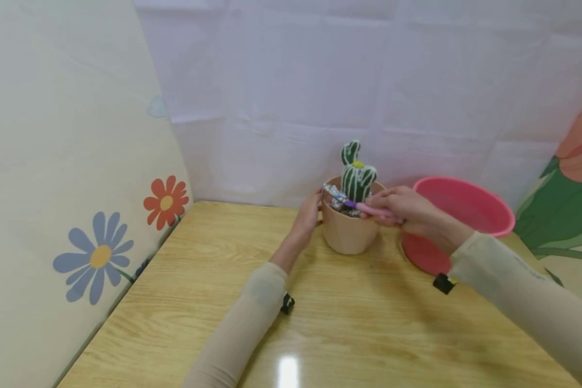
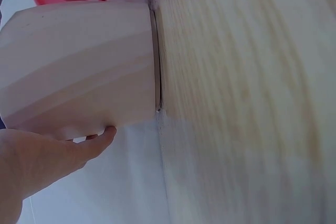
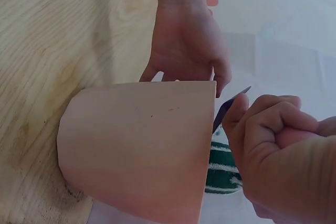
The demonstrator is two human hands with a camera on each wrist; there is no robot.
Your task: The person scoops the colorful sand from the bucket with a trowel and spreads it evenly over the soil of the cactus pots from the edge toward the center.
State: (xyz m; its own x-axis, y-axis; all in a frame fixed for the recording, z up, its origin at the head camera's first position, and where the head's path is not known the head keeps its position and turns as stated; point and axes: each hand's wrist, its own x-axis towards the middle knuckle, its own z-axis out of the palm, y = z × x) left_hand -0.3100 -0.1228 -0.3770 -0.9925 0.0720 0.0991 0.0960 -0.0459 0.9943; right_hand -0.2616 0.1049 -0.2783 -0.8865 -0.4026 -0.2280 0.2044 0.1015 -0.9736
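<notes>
A beige flowerpot [image 1: 350, 234] stands on the table, holding a green-and-white fuzzy toy cactus [image 1: 356, 183] with a yellow flower. White and bluish pebbles [image 1: 338, 200] lie inside its left part. My left hand [image 1: 306, 218] holds the pot by its left side, fingers reaching behind near the rim and thumb lower down. In my right hand [image 1: 393, 206] is the pink handle of a small trowel [image 1: 351, 204]. Its purple neck crosses the pot's mouth in front of the cactus, the head pointing left over the pebbles. The right wrist view shows the trowel's tip [image 3: 231, 106] beside the rim.
A pink-red plastic basin [image 1: 465, 207] stands just right of the pot, partly behind my right forearm. White sheeting [image 1: 271, 108] hangs behind the wood-grain table [image 1: 213, 280]. Flower-patterned panels [image 1: 99, 256] border both sides.
</notes>
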